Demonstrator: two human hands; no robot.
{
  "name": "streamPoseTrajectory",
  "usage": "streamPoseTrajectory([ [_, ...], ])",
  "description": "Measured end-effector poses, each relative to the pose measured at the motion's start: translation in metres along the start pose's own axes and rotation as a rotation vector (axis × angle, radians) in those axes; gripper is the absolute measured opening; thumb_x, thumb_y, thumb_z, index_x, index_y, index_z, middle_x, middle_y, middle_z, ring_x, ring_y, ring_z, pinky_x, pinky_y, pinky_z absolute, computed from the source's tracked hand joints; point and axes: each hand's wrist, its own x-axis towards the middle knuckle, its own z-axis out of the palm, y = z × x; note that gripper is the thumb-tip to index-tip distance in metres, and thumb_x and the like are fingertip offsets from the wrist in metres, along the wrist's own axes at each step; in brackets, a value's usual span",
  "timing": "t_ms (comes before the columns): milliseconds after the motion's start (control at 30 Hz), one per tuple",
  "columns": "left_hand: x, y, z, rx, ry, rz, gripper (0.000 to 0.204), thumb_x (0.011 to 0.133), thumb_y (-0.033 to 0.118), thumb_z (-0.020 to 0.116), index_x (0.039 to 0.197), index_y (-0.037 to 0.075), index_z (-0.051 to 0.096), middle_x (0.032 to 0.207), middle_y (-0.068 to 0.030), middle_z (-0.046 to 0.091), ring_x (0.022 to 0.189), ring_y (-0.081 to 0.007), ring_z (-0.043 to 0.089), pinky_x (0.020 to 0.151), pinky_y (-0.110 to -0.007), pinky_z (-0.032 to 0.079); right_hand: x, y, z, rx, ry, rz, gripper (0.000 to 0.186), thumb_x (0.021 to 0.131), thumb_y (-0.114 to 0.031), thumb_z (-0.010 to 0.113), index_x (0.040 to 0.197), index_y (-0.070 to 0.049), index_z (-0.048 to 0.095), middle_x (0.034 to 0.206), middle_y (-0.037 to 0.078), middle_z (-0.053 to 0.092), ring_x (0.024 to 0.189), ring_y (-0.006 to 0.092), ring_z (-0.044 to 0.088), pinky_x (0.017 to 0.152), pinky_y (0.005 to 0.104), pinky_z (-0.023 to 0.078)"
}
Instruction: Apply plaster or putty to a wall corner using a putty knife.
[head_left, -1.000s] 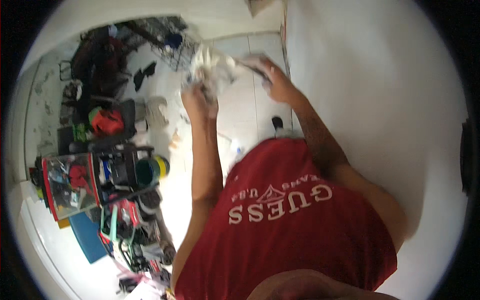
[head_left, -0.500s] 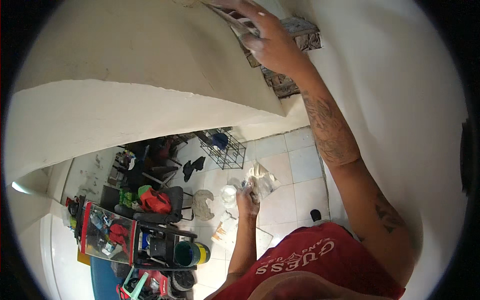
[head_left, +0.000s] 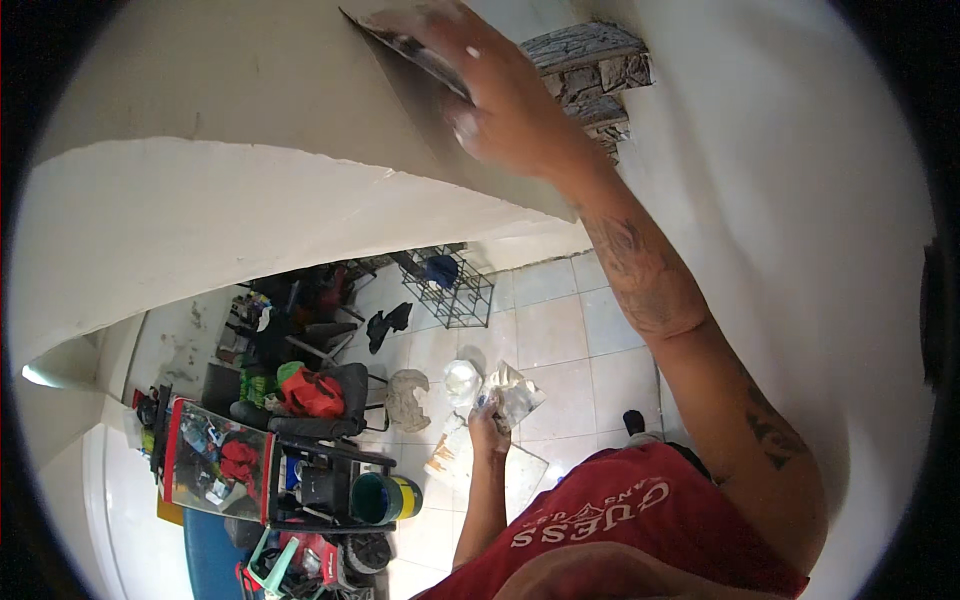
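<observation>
My right hand, stretched up and smeared with white, is closed round a wide flat scraper blade. The blade's long edge lies against or very close to the grey-beige wall surface; the fingers partly cover the blade. Lower down, my left hand grips a flat metal putty plate with whitish paste on it. A round white tub stands on the floor beyond and just left of that plate.
Stone cladding runs up beside my right arm. On the tiled floor are a pale stained board, a black wire rack and a torn paper-like piece. Chairs, a dark green bucket and a red-framed glass case crowd the left.
My right hand has moved left and a little downward with the scraper blade along the wall. My left hand has shifted slightly down and left, with the putty plate at a different tilt.
</observation>
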Motion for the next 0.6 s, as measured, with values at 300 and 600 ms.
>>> streamPoseTrajectory([
  [300, 0.005, 0.000, -0.009, -0.051, -0.006, -0.026, 0.020, 0.071, -0.003, 0.043, 0.090, -0.003, 0.048, 0.080, -0.0074, 0.054, 0.070, -0.0131, 0.053, 0.057, -0.021, 0.045, -0.062, -0.030, -0.014, 0.109, -0.101, 0.000, 0.051, 0.059, 0.010, 0.043, 0.107, -0.006, 0.044, 0.104, 0.013, 0.046, 0.095, 0.0279, 0.044, 0.082, 0.0366, 0.032],
  [600, -0.017, 0.018, 0.024, -0.035, -0.111, 0.033, 0.022, 0.075, 0.003, 0.038, 0.095, -0.003, 0.045, 0.091, -0.0092, 0.051, 0.079, -0.0173, 0.053, 0.070, -0.027, 0.045, -0.164, -0.080, -0.055, 0.582, -0.155, 0.480, 0.045, 0.064, -0.004, 0.048, 0.109, -0.003, 0.044, 0.106, 0.011, 0.048, 0.097, 0.0210, 0.047, 0.085, 0.0319, 0.034],
])
